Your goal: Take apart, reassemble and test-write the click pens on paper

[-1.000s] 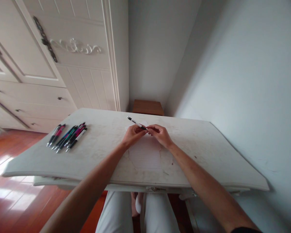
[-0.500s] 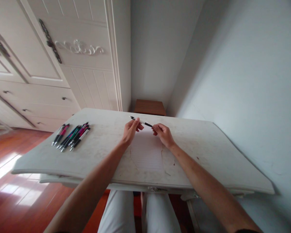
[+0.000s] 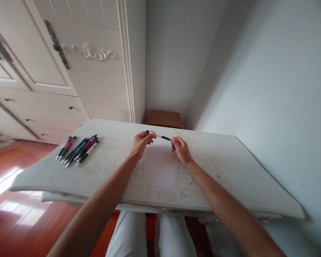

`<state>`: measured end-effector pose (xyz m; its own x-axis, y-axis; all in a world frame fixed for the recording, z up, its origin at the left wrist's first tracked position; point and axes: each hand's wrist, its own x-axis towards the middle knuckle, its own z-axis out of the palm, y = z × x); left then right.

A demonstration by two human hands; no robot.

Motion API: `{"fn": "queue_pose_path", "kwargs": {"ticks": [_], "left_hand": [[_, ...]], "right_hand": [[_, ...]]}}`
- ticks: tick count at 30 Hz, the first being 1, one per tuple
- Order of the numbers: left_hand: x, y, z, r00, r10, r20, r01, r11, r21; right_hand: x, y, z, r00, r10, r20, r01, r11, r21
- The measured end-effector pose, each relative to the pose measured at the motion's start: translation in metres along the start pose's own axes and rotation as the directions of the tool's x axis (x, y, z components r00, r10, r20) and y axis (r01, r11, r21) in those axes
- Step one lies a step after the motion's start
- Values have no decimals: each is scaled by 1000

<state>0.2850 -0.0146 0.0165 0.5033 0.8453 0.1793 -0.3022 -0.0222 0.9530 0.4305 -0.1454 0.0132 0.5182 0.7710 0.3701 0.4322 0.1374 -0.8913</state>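
Note:
A white and black pen is held level above the far end of a lined sheet of paper. My left hand pinches its clip end between thumb and fingers. At the other end, the fingertips of my right hand close on the pen's tip. To the left, a loose group of pens lies on the white table, with black grips and pink, green, blue and white barrels.
The white table has small dark specks right of the paper. Behind it stand a brown wooden box-like piece and a white cabinet. A grey wall borders the right side.
My left hand has shifted slightly left along the pen, toward the clip end. My right hand has moved a little right, toward the tip, so more of the barrel shows.

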Motion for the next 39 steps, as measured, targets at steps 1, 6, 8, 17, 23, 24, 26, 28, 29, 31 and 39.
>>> {"fn": "queue_pose_path", "kwargs": {"ticks": [1, 6, 8, 17, 23, 24, 26, 28, 29, 31, 39], "left_hand": [[0, 0, 0, 1000, -11, 18, 11, 1000, -12], [-5, 5, 1, 997, -43, 69, 42, 999, 13], [-7, 7, 2, 997, -49, 52, 49, 999, 10], [-4, 1, 0, 993, 78, 89, -98, 963, 249], [-5, -1, -1, 983, 141, 114, -174, 913, 369], [-6, 0, -1, 983, 145, 110, -176, 907, 383], [-7, 1, -1, 984, 147, 100, -176, 892, 416], [-7, 3, 0, 986, 144, 88, -168, 882, 439], [-7, 3, 0, 987, 138, 83, -161, 883, 440], [-7, 2, 1, 990, 120, 80, -142, 899, 414], [-4, -5, 1, 983, 177, 44, -182, 937, 298]], "right_hand": [[0, 0, 0, 1000, 9, -14, -9, 1000, 14], [3, -1, 1, 993, 84, -83, -72, 988, 134], [4, -2, 2, 989, 112, -94, -95, 981, 172], [6, -1, 0, 973, 220, -67, -189, 932, 310], [5, -1, 1, 975, 219, -46, -193, 926, 325], [5, 0, 1, 975, 214, -53, -188, 931, 312], [5, 0, 0, 976, 207, -71, -180, 942, 283], [5, -1, -1, 976, 203, -84, -175, 950, 260], [5, -1, -2, 976, 201, -87, -173, 951, 255], [5, -1, -2, 975, 201, -91, -173, 952, 254], [9, 1, -5, 955, 257, -147, -201, 927, 317]]}}
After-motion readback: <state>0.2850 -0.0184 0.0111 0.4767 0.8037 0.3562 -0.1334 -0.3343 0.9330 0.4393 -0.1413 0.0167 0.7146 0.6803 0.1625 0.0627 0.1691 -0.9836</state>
